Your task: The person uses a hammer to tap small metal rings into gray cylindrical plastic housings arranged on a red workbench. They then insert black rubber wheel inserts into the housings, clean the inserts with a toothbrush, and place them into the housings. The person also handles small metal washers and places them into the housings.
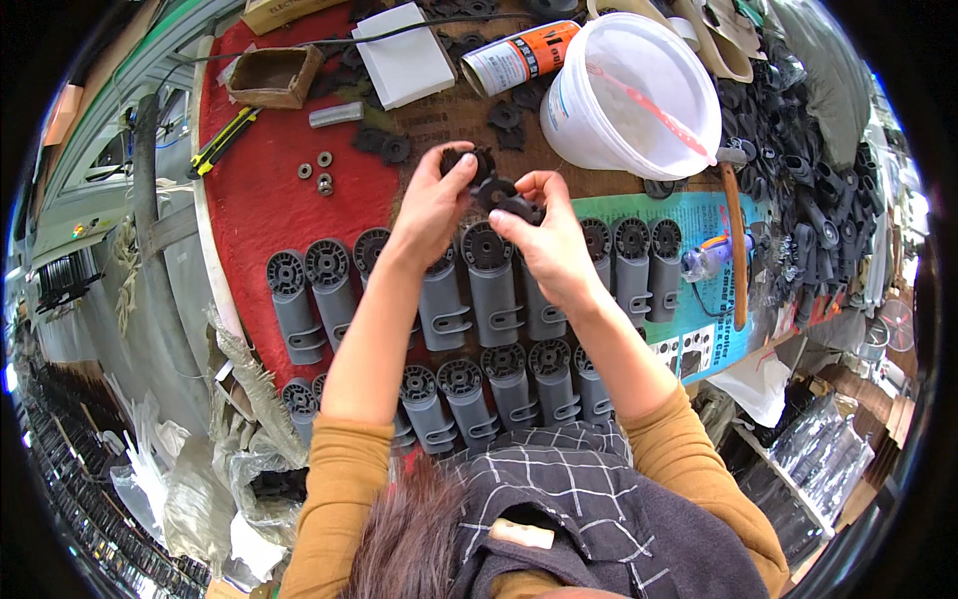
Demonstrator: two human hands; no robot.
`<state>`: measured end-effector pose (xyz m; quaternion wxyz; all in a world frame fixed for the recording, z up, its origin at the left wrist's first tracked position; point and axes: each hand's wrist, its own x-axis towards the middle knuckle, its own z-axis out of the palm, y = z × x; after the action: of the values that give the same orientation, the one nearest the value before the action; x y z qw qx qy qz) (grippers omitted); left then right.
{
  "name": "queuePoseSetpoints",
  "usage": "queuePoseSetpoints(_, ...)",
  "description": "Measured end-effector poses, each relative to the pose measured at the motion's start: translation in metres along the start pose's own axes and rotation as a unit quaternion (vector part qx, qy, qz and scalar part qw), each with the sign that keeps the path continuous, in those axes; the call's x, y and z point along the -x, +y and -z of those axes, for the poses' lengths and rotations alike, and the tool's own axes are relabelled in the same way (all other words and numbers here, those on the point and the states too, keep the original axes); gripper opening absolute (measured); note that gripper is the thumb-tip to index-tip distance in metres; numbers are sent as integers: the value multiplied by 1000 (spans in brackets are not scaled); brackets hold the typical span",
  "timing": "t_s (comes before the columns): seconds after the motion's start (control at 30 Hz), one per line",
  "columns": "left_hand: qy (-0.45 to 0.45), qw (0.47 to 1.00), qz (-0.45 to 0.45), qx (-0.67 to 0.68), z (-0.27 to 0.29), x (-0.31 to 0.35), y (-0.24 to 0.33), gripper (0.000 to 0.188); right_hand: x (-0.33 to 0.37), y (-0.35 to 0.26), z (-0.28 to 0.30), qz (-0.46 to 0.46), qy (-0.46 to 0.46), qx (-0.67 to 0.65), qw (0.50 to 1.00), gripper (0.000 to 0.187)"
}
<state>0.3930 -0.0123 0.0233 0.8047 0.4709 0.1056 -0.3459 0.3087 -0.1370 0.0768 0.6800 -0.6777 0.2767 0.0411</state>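
Note:
Both hands are raised over the far row of grey plastic tubes [492,290], close together. My left hand [431,208] pinches a black plastic part [483,162] between thumb and fingers. Just beside it, my right hand [552,245] grips another black plastic part [520,208] with a rounded, lobed shape. The two parts meet or overlap between my fingers; whether they are joined I cannot tell. The tubes stand in two rows on the table, with black round ribbed ends facing up. My forearms hide several of them.
A white bucket [567,130] with a red strip stands at the far right, near a hammer [736,240]. An orange-and-white can [519,58], white box [404,55], cardboard tray [271,78], yellow cutter [225,142] and metal rings [324,159] lie beyond. Black parts [813,210] heap at right.

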Motion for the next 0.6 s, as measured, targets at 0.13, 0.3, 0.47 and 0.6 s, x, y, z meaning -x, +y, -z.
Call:
queuePoseSetpoints(0.13, -34, 969, 30, 241, -13, 42, -3, 38, 24, -12, -10, 25, -26, 85, 996, 41)
queuePoseSetpoints(0.3, 18, 924, 58, 377, -29, 75, -19, 41, 58, -10, -22, 320, 47, 284, 903, 45)
queuePoseSetpoints(0.47, -66, 860, 29, 504, -37, 109, -29, 35, 86, -9, -25, 388, 89, 442, 804, 54)
queuePoseSetpoints(0.6, -46, 877, -32, 477, -43, 132, -22, 39, 97, -9, -27, 379, 11, 381, 843, 82)
